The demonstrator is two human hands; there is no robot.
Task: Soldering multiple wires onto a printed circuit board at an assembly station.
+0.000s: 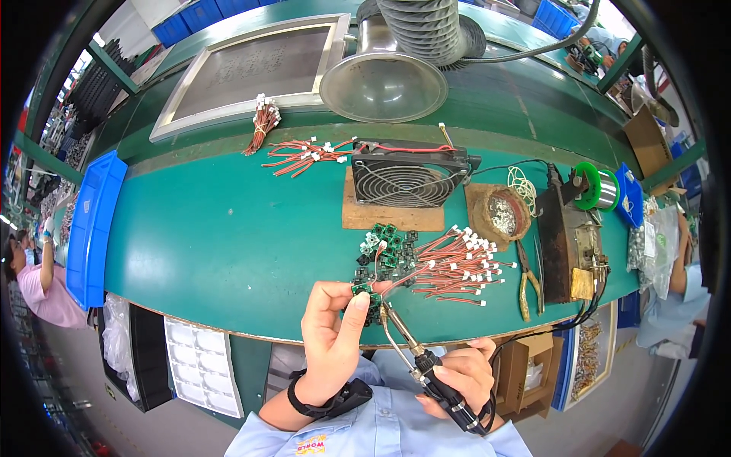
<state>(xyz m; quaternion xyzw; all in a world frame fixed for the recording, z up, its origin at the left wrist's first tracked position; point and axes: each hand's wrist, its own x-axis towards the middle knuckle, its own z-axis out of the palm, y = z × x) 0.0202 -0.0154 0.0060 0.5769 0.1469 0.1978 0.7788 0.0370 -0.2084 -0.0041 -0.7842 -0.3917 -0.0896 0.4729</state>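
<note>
At the far left a blue tray (93,228) is resting on the green table (198,228). Rightward, near the table's front edge, the left hand (332,324) is pinching a small green circuit board (361,289) between thumb and fingers. The board is probably weighing almost nothing; it is looking stiff but delicate, so its bare edges are offering the safest hold, clear of the joints. Just beyond it, similar boards (392,255) are lying heaped. A red lead (397,282) is running close by the fingertips; it is likely bending softly, and its white plug would be the firmer grip. The soldering iron (429,362) is pointing up toward the board; whether its tip is touching, I cannot tell. The right hand (466,373), apart from the left, is wrapping around the black handle, the sensible hold, since the metal end is presumably hot. Beyond, more leads (464,263) are spreading loosely.
</note>
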